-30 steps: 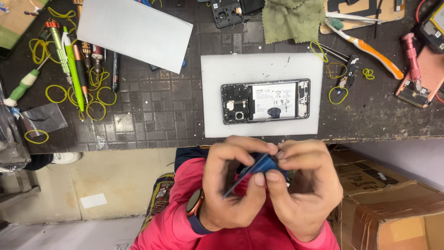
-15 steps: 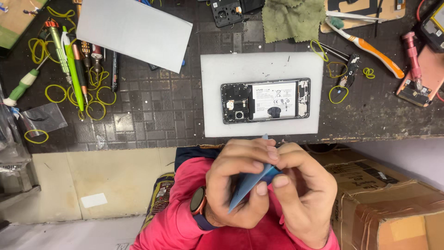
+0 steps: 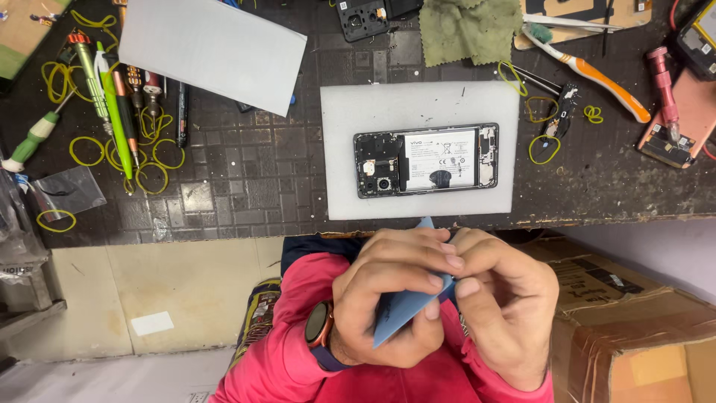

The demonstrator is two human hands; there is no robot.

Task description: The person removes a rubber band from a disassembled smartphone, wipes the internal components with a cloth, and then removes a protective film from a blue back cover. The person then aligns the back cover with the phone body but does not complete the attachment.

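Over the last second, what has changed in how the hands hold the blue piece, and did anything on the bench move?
Both hands stayed closed on the thin blue piece. The left hand and right hand rose slightly toward the bench edge, and the piece turned: its upper tip now pokes out above the fingers while its lower corner points down-left. The opened phone on the white mat and the tools did not move.

left hand (image 3: 391, 287): fingers curled, pinching | right hand (image 3: 503, 298): fingers curled, pinching, touching left
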